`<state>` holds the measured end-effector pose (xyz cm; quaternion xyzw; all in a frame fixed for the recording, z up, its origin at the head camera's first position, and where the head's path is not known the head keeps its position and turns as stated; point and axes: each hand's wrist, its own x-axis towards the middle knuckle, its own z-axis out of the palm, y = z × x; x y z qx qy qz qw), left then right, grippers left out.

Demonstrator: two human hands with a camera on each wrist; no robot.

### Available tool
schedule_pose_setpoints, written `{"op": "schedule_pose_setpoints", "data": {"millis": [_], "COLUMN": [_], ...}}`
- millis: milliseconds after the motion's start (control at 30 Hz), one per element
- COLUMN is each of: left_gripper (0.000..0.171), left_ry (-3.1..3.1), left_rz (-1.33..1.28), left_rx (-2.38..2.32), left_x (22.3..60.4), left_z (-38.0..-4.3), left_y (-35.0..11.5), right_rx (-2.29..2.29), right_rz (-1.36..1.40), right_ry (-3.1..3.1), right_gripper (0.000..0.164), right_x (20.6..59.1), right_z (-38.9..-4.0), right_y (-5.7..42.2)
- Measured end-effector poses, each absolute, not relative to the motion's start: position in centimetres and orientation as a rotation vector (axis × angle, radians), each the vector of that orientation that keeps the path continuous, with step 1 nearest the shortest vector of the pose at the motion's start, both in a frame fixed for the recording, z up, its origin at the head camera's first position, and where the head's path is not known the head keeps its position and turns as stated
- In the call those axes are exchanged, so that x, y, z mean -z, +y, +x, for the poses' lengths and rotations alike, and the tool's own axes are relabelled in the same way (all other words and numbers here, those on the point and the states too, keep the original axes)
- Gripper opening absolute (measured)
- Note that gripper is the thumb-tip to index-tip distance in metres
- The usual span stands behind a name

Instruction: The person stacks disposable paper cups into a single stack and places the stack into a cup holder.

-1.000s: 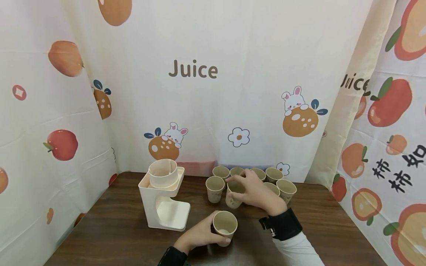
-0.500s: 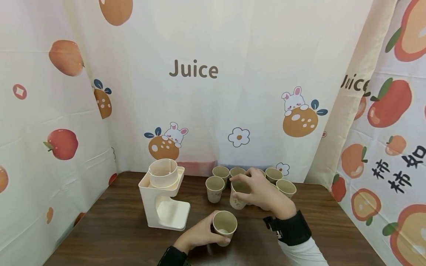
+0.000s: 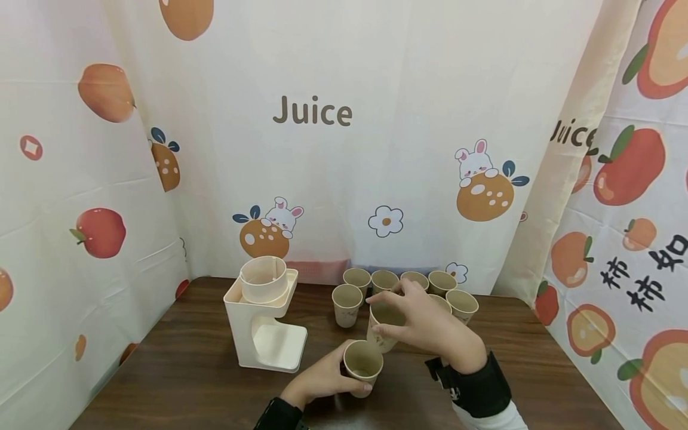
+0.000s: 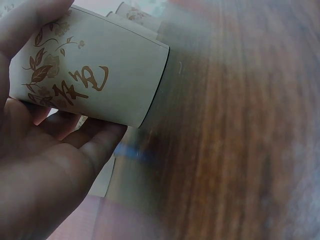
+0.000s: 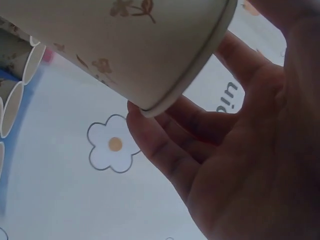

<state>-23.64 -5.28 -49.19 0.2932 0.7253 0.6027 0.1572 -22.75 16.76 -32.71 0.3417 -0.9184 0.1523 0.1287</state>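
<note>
Paper cup, tan and open-topped, stands upright in the left hand, over the middle of the desk and well forward of its back edge. The fingers curl round the far side and the thumb lies across the near side, gripping the wall; the left wrist view shows brown flowers and writing printed there. Whether the base touches the wood, I cannot tell.

A second cup is just behind and to the right of it, the two overlapping in the head view. The right hand pinches this one at the rim, thumb on the near side and fingertips on the far side; the palm stays off the wall in the right wrist view. Whether its base is raised, I cannot tell.

Farther back, at least seven matching cups stand upright in two rows near the desk's back edge, between its middle and the back right corner.

A cream juicer-like appliance stands left of the cups, toward the back left corner, with a round container on top and a flat base plate. Behind the desk hangs a white cloth printed with rabbits, oranges and "Juice".
</note>
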Motion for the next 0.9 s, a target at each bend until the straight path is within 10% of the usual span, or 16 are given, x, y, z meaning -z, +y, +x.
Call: {"op": "schedule_pose_setpoints", "data": {"millis": [900], "left_gripper": [0.067], "left_ry": [2.010], "left_rz": [0.868], "left_rx": [-1.726], "left_x": [49.2], "left_z": [-23.7], "left_y": [-5.3], "right_rx": [-0.546], "right_rz": [1.201], "right_ry": [-2.645], "right_gripper": [0.038], "right_x": [35.7], "right_z": [-21.1], "right_y": [14.3]}}
